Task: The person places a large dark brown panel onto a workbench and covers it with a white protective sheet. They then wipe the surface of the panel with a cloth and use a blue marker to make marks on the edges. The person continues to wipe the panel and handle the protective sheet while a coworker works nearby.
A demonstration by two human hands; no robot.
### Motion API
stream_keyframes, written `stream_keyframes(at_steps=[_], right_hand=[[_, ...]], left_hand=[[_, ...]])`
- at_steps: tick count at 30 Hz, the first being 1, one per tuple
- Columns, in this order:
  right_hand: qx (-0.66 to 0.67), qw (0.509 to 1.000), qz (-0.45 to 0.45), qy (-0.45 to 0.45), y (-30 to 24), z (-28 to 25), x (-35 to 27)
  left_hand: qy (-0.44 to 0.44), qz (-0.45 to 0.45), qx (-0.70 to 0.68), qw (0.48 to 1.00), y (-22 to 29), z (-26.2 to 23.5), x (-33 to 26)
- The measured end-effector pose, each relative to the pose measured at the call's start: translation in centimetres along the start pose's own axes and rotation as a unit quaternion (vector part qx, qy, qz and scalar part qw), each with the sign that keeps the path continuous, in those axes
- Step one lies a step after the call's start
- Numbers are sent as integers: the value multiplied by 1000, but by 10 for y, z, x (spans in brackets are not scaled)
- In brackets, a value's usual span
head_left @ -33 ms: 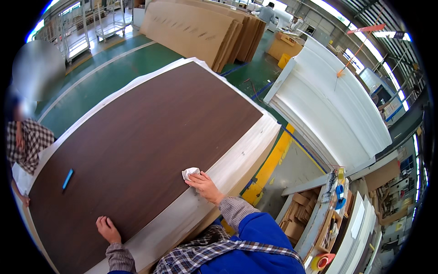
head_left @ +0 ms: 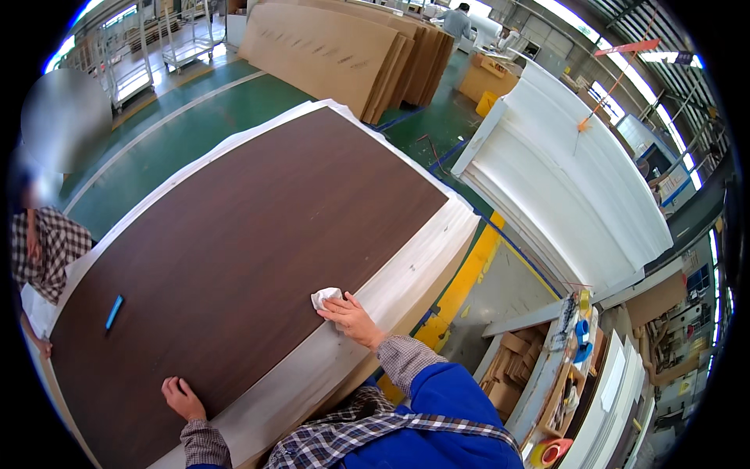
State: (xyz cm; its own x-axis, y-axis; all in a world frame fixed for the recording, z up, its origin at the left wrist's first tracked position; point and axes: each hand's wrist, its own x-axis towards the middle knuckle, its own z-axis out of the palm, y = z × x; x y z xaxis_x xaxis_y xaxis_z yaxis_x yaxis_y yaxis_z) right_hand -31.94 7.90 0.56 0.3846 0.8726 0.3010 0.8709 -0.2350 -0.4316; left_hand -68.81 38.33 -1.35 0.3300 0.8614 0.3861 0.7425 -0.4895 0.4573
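A large dark brown wood-grain panel point(head_left: 234, 258) lies flat on a stack of pale boards point(head_left: 414, 270). My right hand point(head_left: 351, 319) presses a small white cloth point(head_left: 326, 298) onto the panel near its right edge. My left hand point(head_left: 182, 397) rests flat on the panel's near edge, fingers spread, holding nothing. A small blue tool point(head_left: 115, 312) lies on the panel at the left.
Another person in a checked shirt point(head_left: 43, 250) stands at the panel's left end. White panels point(head_left: 570, 187) lean at the right, cardboard sheets point(head_left: 344, 55) at the back. A cluttered shelf cart point(head_left: 570, 352) with tape rolls stands at lower right. Green floor with a yellow line point(head_left: 469, 273) surrounds the stack.
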Motion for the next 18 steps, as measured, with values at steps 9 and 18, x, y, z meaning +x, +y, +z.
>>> stream_keyframes(at_steps=[9,18], right_hand=[[-54,998,28,16,222,-98,-8],[-169,832,476,229,403,-231,-14]], left_hand=[[-114,-86,223,964,168,82,-35],[-108,-91,226,964,175,73,-29]])
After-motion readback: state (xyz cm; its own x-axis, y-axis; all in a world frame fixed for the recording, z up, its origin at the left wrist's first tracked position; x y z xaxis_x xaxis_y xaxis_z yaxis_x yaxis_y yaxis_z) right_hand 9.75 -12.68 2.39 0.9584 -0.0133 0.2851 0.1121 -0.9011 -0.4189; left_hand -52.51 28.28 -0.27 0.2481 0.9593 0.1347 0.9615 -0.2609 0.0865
